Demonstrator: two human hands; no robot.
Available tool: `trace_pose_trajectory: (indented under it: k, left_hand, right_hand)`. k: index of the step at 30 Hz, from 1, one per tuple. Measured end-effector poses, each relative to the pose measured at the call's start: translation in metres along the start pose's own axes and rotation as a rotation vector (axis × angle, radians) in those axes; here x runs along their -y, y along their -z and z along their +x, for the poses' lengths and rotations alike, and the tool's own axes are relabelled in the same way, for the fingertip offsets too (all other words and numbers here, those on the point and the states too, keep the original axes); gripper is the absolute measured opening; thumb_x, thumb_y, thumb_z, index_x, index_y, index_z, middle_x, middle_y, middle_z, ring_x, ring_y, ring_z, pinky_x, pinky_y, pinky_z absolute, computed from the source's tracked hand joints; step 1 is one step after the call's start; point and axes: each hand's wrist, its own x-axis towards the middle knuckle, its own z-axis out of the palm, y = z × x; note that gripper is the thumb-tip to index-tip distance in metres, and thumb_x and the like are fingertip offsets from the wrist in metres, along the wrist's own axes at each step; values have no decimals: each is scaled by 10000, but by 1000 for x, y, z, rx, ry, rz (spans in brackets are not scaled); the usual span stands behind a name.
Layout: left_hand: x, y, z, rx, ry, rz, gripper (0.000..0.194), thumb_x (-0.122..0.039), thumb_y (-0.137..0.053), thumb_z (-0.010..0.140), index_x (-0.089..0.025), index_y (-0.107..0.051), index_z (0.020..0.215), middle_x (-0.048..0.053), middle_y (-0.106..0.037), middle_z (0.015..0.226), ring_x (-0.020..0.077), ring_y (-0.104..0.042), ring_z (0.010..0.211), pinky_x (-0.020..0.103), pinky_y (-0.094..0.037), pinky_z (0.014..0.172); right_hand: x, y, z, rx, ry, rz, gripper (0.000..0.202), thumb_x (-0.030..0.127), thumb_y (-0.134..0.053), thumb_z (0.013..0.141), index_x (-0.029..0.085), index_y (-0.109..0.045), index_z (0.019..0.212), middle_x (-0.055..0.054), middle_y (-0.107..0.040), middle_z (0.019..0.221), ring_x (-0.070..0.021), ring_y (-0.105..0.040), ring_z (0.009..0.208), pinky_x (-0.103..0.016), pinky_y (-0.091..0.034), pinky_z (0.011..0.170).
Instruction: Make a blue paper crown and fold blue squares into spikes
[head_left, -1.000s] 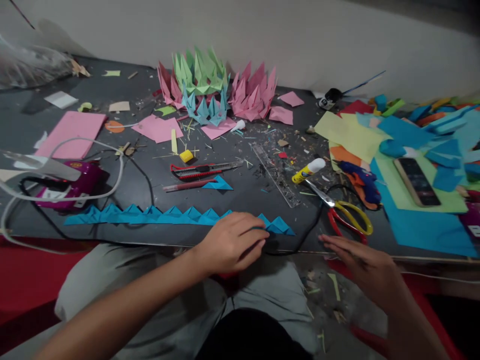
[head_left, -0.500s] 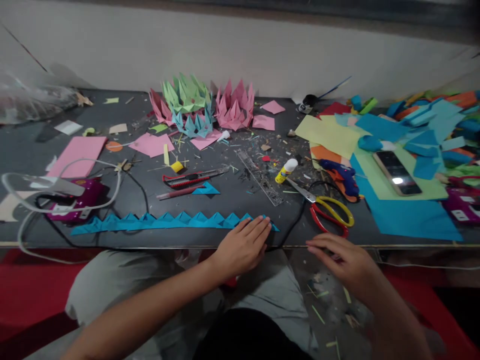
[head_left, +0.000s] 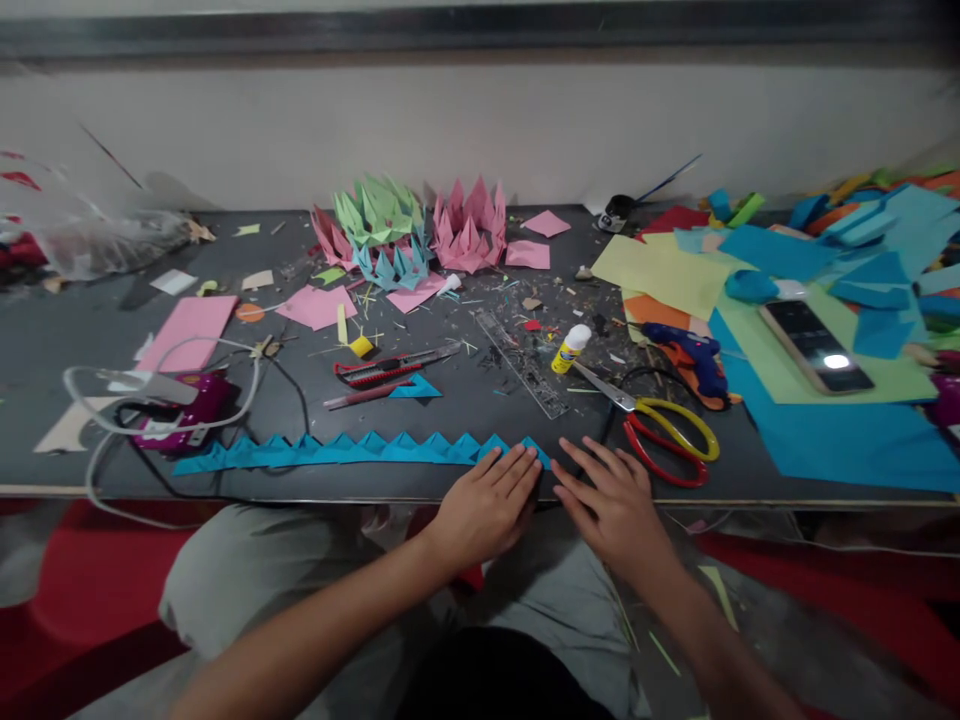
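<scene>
A long blue folded-paper strip [head_left: 360, 451] with a row of pointed peaks lies along the table's front edge. My left hand [head_left: 487, 505] rests flat over its right end, fingers stretched out and partly covering the last peaks. Just right of the strip's tip is my right hand [head_left: 611, 505], its fingers spread over the table edge and a black cable, holding nothing. Scissors [head_left: 667, 430] with yellow and red handles lie to the right of that hand. A yellow glue stick [head_left: 571, 350] with a white cap stands beyond them, slightly tilted.
Folded paper crowns in green [head_left: 379, 212] and pink [head_left: 471, 228] stand near the wall. A red cutter knife [head_left: 394, 366] and a clear ruler [head_left: 521, 362] lie mid-table. Rightward are a blue glue gun [head_left: 686, 352], a phone [head_left: 814, 345] and coloured sheets. A purple power strip [head_left: 191, 410] sits left.
My right hand has moved left and forward from the table's edge beside the scissors, its fingers now spread near the strip's tip. My left hand stays on the strip. The view has shifted slightly.
</scene>
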Motion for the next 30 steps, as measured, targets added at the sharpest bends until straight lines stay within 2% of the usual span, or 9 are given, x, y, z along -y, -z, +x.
trace_pose_trajectory:
  k: [11,15,17,19,21,22,23,26,30]
  left_hand:
    - [1,0,-3,23,13,-15,430,-231,-376,879,-92,-412,1285,120,-435,1342,224,-371,1267,404,-326,1042]
    - [2,0,-2,-9,2,52,408,-241,-358,890,-93,-436,1262,101,-469,1321,212,-399,1250,387,-348,1027]
    - [2,1,-2,-23,-3,85,400,-265,-351,898,-101,-449,1250,87,-478,1315,209,-413,1240,379,-361,1017]
    - [2,2,-1,-31,3,103,416,-308,-354,900,-100,-450,1247,85,-482,1312,208,-422,1233,368,-371,1011]
    - [1,4,0,-41,26,110,443,-345,-366,896,-89,-445,1248,96,-484,1309,208,-434,1224,358,-376,1008]
    - [1,5,0,-48,40,111,450,-355,-373,894,-85,-446,1246,100,-487,1306,210,-442,1217,355,-378,1006]
    - [1,5,1,-53,52,111,451,-360,-381,892,-84,-450,1242,102,-490,1303,212,-449,1211,356,-381,1004]
    - [1,5,3,-70,84,98,390,-328,-412,888,-108,-491,1200,87,-525,1272,211,-481,1177,359,-399,986]
    - [5,5,9,-89,107,79,259,-204,-446,878,-161,-554,1109,41,-593,1188,181,-544,1088,322,-444,924]
  right_hand:
    - [2,6,-1,-81,2,-3,189,277,-506,840,247,-680,907,-55,-647,1111,-268,-540,1058,-517,-314,900]
    - [-8,10,6,-66,-10,93,210,292,-483,852,237,-676,792,-45,-661,1053,-239,-561,1010,-469,-359,898]
    - [-18,13,20,-85,-4,120,233,293,-453,867,217,-670,829,-65,-661,1017,-218,-579,959,-399,-413,854]
    - [-30,16,41,-120,39,53,270,259,-429,876,180,-625,1045,-89,-659,975,-210,-590,901,-343,-444,787]
    - [-42,16,65,-75,105,-98,372,178,-414,866,153,-520,1222,-92,-661,929,-211,-592,836,-328,-444,721]
    - [-48,16,77,-6,141,-181,423,135,-412,851,156,-477,1269,-91,-658,922,-216,-587,810,-331,-439,701]
    - [-53,15,87,50,162,-255,474,95,-414,831,160,-445,1299,-94,-652,929,-219,-581,786,-333,-433,679]
    - [-67,10,112,112,201,-399,532,50,-411,809,201,-423,1319,-100,-642,908,-224,-569,787,-325,-412,638]
    - [-78,8,123,115,292,-405,429,98,-441,829,178,-505,1246,-88,-643,824,-222,-566,797,-312,-399,635]
